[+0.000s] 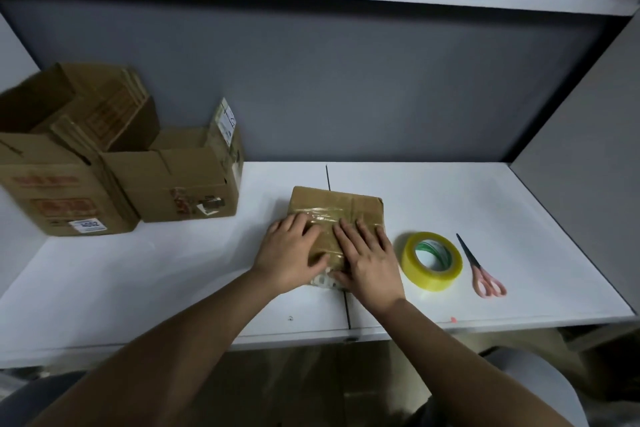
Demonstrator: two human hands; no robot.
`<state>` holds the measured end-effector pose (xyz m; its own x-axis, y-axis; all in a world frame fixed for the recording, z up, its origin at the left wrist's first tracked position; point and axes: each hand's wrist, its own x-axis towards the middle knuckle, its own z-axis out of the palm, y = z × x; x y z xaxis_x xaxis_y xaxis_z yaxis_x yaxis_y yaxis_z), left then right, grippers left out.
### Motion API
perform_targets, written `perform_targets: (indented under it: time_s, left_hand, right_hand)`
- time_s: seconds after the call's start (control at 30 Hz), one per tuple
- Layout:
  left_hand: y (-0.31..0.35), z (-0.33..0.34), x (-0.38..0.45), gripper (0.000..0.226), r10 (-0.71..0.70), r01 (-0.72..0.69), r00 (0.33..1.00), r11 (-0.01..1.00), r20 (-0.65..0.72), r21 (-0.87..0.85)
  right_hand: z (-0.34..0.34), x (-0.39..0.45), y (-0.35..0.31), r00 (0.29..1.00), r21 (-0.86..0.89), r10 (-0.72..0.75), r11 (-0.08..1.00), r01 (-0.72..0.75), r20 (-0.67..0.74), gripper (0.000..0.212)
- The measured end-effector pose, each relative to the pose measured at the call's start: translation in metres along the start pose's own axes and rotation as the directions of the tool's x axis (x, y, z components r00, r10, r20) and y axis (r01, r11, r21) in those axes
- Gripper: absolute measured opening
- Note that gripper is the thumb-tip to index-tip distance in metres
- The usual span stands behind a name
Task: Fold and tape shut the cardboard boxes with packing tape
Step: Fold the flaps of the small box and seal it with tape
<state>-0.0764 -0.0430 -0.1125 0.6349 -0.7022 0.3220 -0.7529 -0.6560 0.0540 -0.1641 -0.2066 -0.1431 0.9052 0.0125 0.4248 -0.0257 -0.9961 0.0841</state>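
1. White surface (pixel 485 204) is carrying all items, with a grey partition wall standing behind it.
2. Two open cardboard boxes are sitting at far left: the large box (pixel 52 184) is touching the medium box (pixel 180 180), and both are showing raised flaps.
3. The small flat box (pixel 337 206) is lying at centre, closed, with clear tape running across its top.
4. The left hand (pixel 289 255) and right hand (pixel 369 260) are pressing flat on the near half of the small flat box; each grip is lying with fingers straight and spread, clamping nothing.
5. The yellow tape roll (pixel 432 262) is lying just right of the right hand.
6. The pink-handled scissors (pixel 479 269) are lying right of the roll, apart from it.
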Motion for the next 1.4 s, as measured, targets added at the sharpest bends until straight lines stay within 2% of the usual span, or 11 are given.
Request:
perform_targets:
  time_s: [0.17, 0.33, 0.5, 0.67, 0.8, 0.93, 1.03, 1.13, 1.23, 1.33, 1.4]
  left_hand:
    - [0.001, -0.005, 0.015, 0.034, 0.021, -0.017, 0.995, 0.999, -0.101, 0.039]
    - [0.013, 0.005, 0.037, 0.068, 0.048, -0.048, 0.956, 0.999, 0.289, -0.004]
    - [-0.008, 0.007, 0.041, 0.079, 0.129, -0.145, 0.906, 0.989, 0.403, 0.011]
    - [0.004, 0.007, 0.036, 0.083, -0.148, 0.133, 0.912, 0.989, 0.383, 0.067]
    - [0.018, 0.007, 0.049, 0.089, -0.266, 0.259, 0.867, 0.963, 0.422, 0.074]
    - [0.018, 0.016, 0.057, 0.079, -0.011, 0.013, 0.925, 1.0, 0.38, -0.005]
    - [0.006, 0.016, 0.056, 0.078, 0.049, -0.066, 0.935, 0.997, 0.35, 0.037]
    - [0.0, 0.013, 0.045, 0.074, -0.2, 0.196, 0.974, 0.98, 0.108, 0.043]
    - [0.01, 0.008, 0.015, 0.068, -0.615, 0.569, 0.778, 0.777, -0.131, -0.268]
    - [0.05, 0.005, -0.003, 0.089, -0.864, 0.682, 0.478, 0.251, 0.159, -0.687]
    - [0.064, 0.014, 0.001, 0.091, -0.864, 0.571, 0.391, -0.044, 0.318, -0.82]
  right_hand:
    - [-0.019, 0.021, 0.003, 0.993, 0.148, 0.078, 0.987, -0.065, -0.085, 0.044]
    - [-0.005, 0.054, 0.03, 0.851, 0.375, 0.329, 0.789, -0.486, 0.41, 0.081]
    - [0.01, 0.054, 0.044, 0.864, 0.666, 0.345, 0.551, -0.502, 0.365, 0.074]
    - [0.013, 0.054, 0.046, 0.862, 0.724, 0.325, 0.471, -0.503, 0.388, 0.057]
    - [0.016, 0.046, 0.036, 0.826, 0.648, 0.477, 0.534, -0.544, 0.3, 0.03]
    - [0.014, 0.045, 0.031, 0.733, 0.606, 0.594, 0.461, -0.648, 0.332, 0.024]
    - [0.005, 0.046, 0.031, 0.729, 0.476, 0.583, 0.558, -0.68, 0.359, 0.034]
    - [-0.009, 0.052, 0.03, 0.753, 0.233, 0.524, 0.736, -0.635, 0.397, 0.045]
    - [-0.023, 0.066, 0.033, 0.743, 0.039, 0.443, 0.847, -0.53, 0.502, 0.058]
    - [-0.023, 0.078, 0.032, 0.697, 0.245, 0.291, 0.791, -0.561, 0.655, 0.055]
    - [-0.021, 0.081, 0.034, 0.689, 0.451, 0.179, 0.637, -0.625, 0.702, 0.048]
